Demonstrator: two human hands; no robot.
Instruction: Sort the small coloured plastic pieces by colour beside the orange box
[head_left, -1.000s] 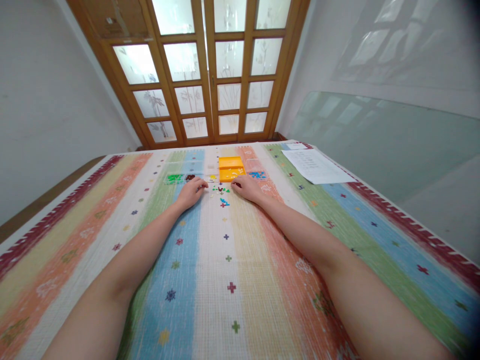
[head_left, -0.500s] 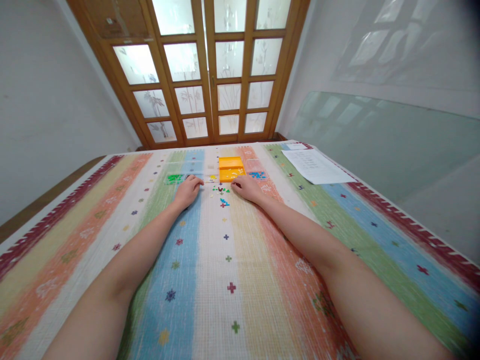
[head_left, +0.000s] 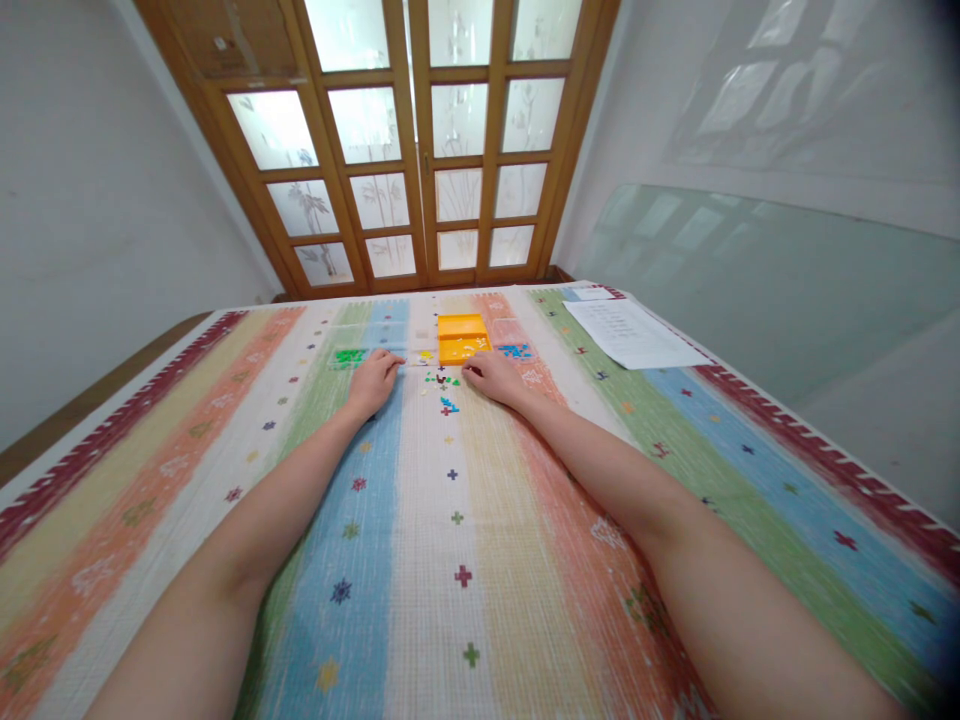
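Note:
My left hand [head_left: 375,380] lies on the cloth beside the near edge of a clear tray of green pieces [head_left: 349,358], fingers loosely stretched to the right with nothing visible in them. My right hand [head_left: 493,376] rests before the near right corner of an open yellow box [head_left: 442,350], fingers curled together; anything they hold is too small to make out. Pale pieces [head_left: 469,346] lie in the box. Between my hands are scattered small green pieces [head_left: 455,382] and a dark red piece [head_left: 440,379]. Nearer to me sits a cluster of blue pieces [head_left: 448,404].
Blue pieces [head_left: 514,351] fill a clear tray right of the yellow box, and yellow pieces [head_left: 426,355] lie left of it. A printed sheet [head_left: 630,335] is at the back right. The striped tablecloth [head_left: 420,560] covers the table; glass-paned wooden doors [head_left: 420,160] stand beyond.
My left hand's fingertips have shifted slightly back and to the left. My right hand has barely moved, and the pieces look the same.

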